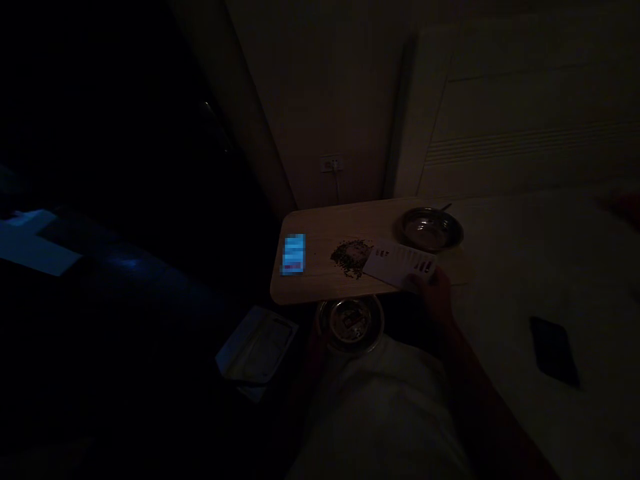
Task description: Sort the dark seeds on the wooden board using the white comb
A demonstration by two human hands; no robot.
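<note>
**My right grip has the card at the edge of the pile**

Clock directions run from the middle of the pile. My right hand (433,287) pinches the printed card (399,265) by its far end, thumb on top. The card lies at three o'clock, its near end meeting the pile (351,256) of dark bits with a paler patch, loose on the wooden counter (320,283). My left hand (315,341) shows faintly beside the lower bowl (377,328); it is too dim for me to tell whether that grip is closed. This metal bowl sits at six o'clock, just beyond the counter's edge, with something dark inside.

Between two and three o'clock, the upper bowl (431,238) holds a spoon (446,207), its handle over the rim. The lit phone (293,255) lies at nine o'clock. Near seven-thirty is a pale packet (256,350), off the counter.
</note>
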